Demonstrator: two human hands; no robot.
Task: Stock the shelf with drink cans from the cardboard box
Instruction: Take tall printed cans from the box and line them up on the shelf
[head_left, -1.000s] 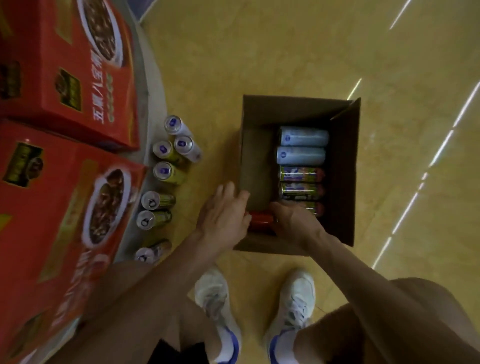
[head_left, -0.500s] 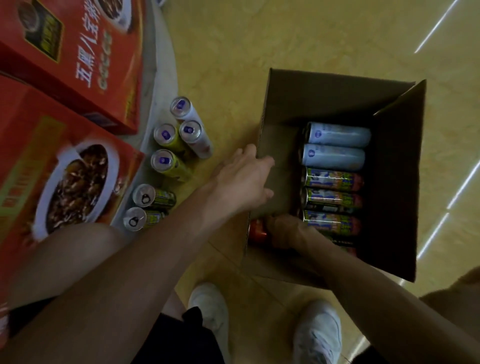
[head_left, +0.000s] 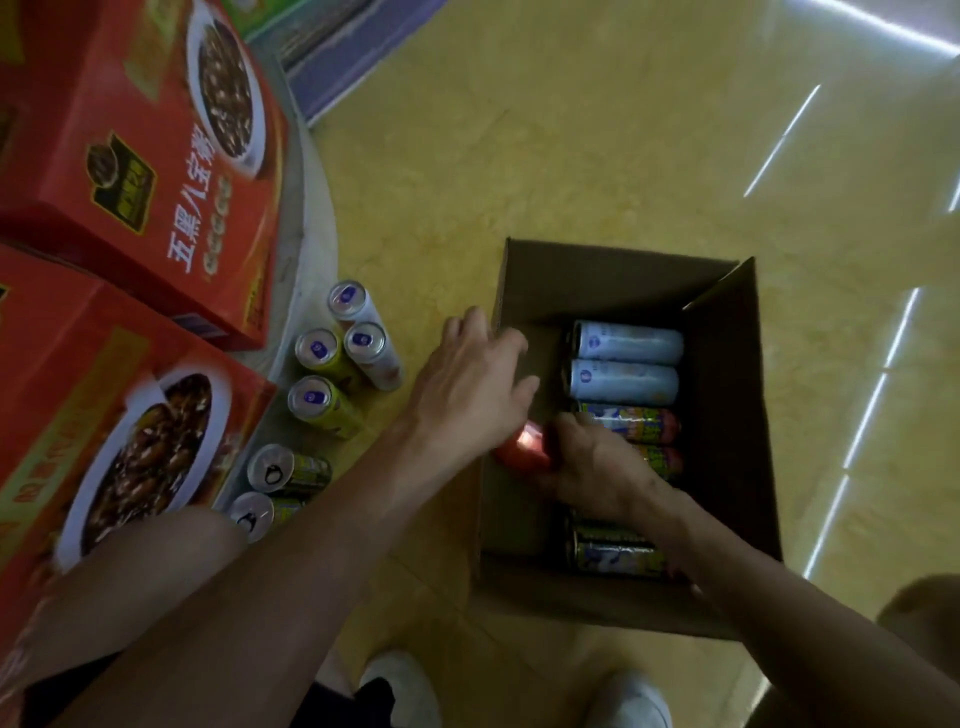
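Note:
An open cardboard box (head_left: 618, 278) stands on the floor with several drink cans lying in a row inside, two pale blue ones (head_left: 626, 362) at the far end and colourful ones (head_left: 641, 422) nearer. My right hand (head_left: 592, 470) is inside the box and grips a red can (head_left: 519, 451) by the left wall. My left hand (head_left: 467, 387) reaches over that left wall with fingers extended, just above the red can. Several cans (head_left: 332, 364) stand upright at the foot of the display on the left.
Two large red food cartons (head_left: 130, 156) sit on a grey rounded display base (head_left: 306, 218) at the left. The yellow floor (head_left: 571, 130) stretches beyond the box. My white shoes (head_left: 400, 686) are at the bottom edge, close to the box.
My right hand has raised the red can a little along the box's left wall. My left hand stays over the box's left edge. The view has shifted.

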